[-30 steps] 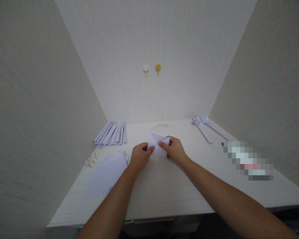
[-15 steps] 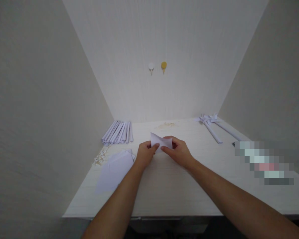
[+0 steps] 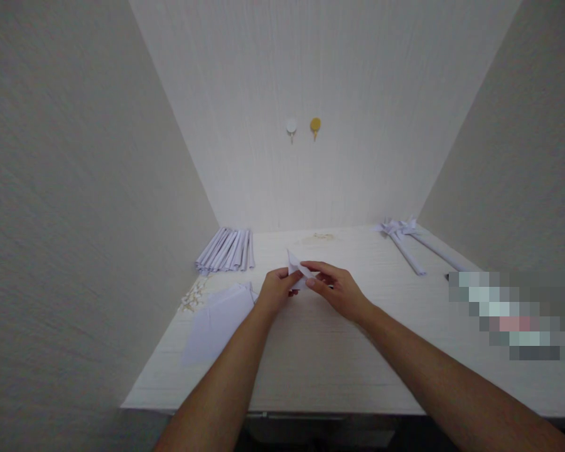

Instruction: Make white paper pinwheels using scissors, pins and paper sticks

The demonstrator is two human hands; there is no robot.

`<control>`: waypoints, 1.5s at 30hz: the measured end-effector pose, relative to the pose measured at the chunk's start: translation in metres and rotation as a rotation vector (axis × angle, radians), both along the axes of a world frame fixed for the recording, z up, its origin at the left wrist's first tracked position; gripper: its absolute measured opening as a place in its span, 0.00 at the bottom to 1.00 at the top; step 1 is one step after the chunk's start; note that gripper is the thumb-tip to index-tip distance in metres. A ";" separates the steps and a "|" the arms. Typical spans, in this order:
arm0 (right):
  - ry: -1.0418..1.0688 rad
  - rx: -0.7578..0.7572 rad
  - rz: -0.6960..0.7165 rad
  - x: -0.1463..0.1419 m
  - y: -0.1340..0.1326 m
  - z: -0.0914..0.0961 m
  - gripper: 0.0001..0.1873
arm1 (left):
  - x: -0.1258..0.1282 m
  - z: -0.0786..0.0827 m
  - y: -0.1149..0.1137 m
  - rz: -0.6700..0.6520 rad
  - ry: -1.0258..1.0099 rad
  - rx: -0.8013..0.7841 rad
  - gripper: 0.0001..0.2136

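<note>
A small piece of white paper (image 3: 294,262), partly folded with one pointed corner sticking up, is held above the middle of the table. My left hand (image 3: 275,290) pinches its left side, the thumb lying across the front. On the other side my right hand (image 3: 339,290) has its thumb and fingertips closed on the paper's right part. The fingers cover much of the lower paper. Left of my left forearm lies a stack of white paper sheets (image 3: 211,326), some at an angle to the others.
Several rolled paper tubes (image 3: 226,250) lie side by side at the back left, with small whitish scraps (image 3: 193,296) in front. At the back right, two paper tubes (image 3: 407,254) have folded paper at their ends. Two hooks (image 3: 315,125) hang on the back wall. A pixelated object (image 3: 503,314) lies right.
The paper has gone from a broad, lightly curved sheet to a narrower folded shape with a raised point. My right fingers have moved over its front. The view has shifted slightly.
</note>
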State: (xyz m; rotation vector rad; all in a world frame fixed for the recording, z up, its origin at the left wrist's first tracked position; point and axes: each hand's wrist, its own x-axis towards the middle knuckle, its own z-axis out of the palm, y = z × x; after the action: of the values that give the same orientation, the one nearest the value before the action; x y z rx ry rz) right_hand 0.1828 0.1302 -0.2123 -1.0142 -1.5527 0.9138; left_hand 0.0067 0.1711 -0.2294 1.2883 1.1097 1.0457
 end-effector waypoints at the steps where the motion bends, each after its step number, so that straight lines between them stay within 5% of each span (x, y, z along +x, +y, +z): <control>1: 0.009 0.006 0.001 0.000 0.000 0.001 0.20 | 0.000 0.001 -0.001 -0.005 -0.002 -0.005 0.20; 11: 0.140 -0.064 -0.103 0.000 0.010 -0.009 0.12 | 0.004 0.007 -0.007 -0.105 0.003 0.018 0.11; 17: 0.245 -0.126 -0.083 0.001 0.015 -0.010 0.17 | 0.005 0.008 -0.007 -0.152 -0.007 0.017 0.06; 26: 0.337 -0.179 -0.138 0.008 0.020 -0.005 0.20 | 0.000 0.011 -0.007 0.002 -0.134 0.001 0.21; 45: 0.335 -0.260 -0.150 0.005 0.020 -0.002 0.19 | 0.002 0.005 0.000 0.025 -0.113 0.131 0.12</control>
State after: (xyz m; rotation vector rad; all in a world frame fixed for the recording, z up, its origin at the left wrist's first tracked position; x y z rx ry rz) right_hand 0.1875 0.1501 -0.2147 -1.0799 -1.0844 1.1345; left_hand 0.0084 0.1708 -0.2244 1.3041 0.9872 1.2119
